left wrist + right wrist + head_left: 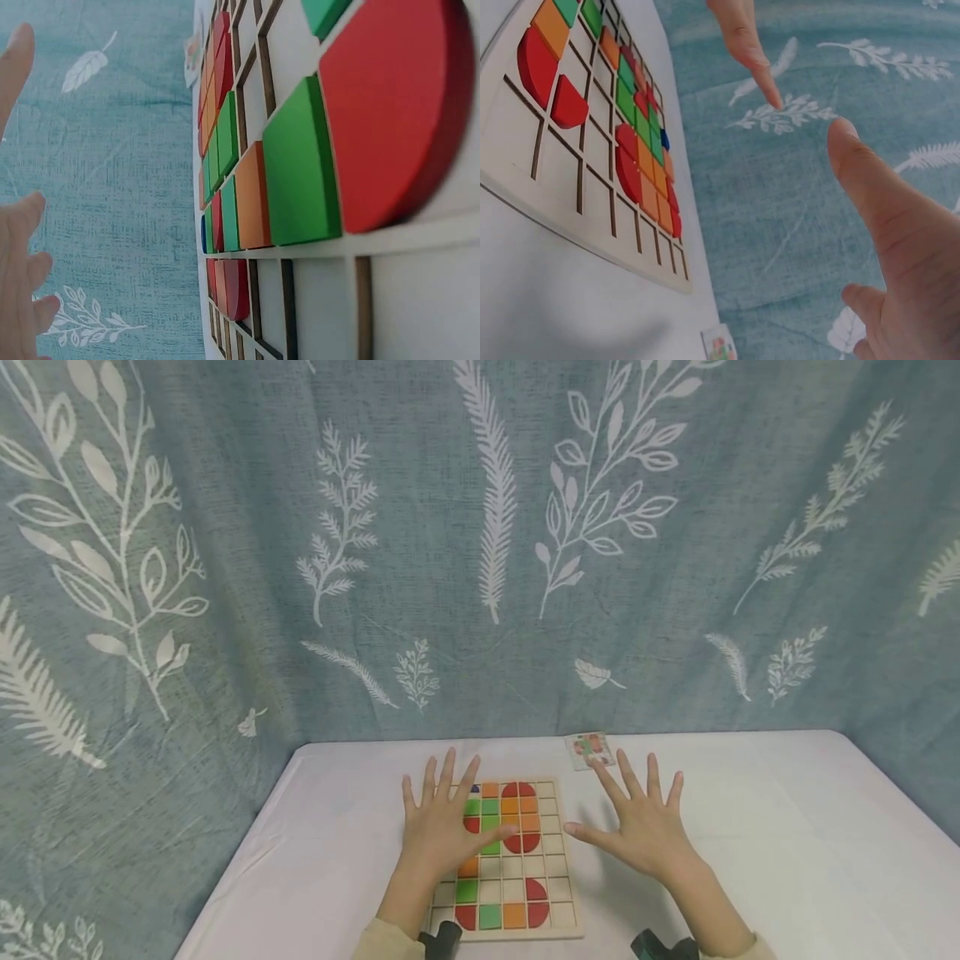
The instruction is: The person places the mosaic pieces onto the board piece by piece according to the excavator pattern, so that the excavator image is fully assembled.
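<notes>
My left hand [437, 833] is raised over the left side of a wooden grid board [561, 889], its fingers spread and straight, holding nothing. The right hand [647, 833] hovers to the right of the board, also spread and holding nothing. Flat coloured pieces fill some of the squares: a green square piece [300, 165], a red rounded piece [536, 67], and several orange ones. Part of the board is hidden behind the left hand and forearm. In the right wrist view, a thumb [862, 172] appears beyond the board's far edge.
A small printed card [587, 747] lies at the back of the table, just beyond the right fingertips. White cloth [780, 843] covers the table. Behind it hangs a blue-green curtain [420, 568] with white leaf patterns. Dark wrist devices [442, 941] sit below both hands.
</notes>
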Motion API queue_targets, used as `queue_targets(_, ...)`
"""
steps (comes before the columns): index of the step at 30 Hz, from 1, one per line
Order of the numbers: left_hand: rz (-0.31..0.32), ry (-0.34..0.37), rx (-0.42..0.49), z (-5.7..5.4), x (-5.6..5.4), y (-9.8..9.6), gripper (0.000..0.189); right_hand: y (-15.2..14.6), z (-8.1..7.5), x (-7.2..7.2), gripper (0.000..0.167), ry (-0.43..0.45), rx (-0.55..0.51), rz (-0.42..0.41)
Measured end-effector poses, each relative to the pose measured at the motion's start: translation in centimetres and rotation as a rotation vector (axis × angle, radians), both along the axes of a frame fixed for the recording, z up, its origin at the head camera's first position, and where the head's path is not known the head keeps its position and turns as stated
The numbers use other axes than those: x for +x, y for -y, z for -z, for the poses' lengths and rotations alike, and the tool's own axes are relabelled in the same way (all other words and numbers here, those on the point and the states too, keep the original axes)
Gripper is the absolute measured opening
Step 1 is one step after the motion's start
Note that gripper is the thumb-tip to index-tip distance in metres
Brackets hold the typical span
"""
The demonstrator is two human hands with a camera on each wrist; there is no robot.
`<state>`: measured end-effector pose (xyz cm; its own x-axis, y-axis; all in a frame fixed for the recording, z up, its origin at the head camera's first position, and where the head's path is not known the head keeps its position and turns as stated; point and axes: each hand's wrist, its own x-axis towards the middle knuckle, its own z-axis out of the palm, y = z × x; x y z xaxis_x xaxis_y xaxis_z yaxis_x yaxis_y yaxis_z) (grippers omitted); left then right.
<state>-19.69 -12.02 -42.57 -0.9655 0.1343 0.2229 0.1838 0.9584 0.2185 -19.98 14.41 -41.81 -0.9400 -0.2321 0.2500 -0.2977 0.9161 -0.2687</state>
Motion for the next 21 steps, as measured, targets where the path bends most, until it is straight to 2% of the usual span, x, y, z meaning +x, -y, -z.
queue_targets(7, 0.004, -0.022, -0.014, -0.08, -0.09, -0.19, 0.099, -0.09, -0.11, -0.03, 0.093, -0.003, 0.006, -0.005)
queue_targets(15, 0.003, 0.001, -0.021, 0.10, 0.06, -0.11, 0.097, -0.13, 0.20, 0.14, 0.093, 0.002, 0.015, -0.006)
queue_targets(21, 0.006, -0.009, -0.006, 0.08, 0.08, -0.12, 0.098, -0.12, 0.00, 0.20, 0.093, 0.001, 0.010, -0.009)
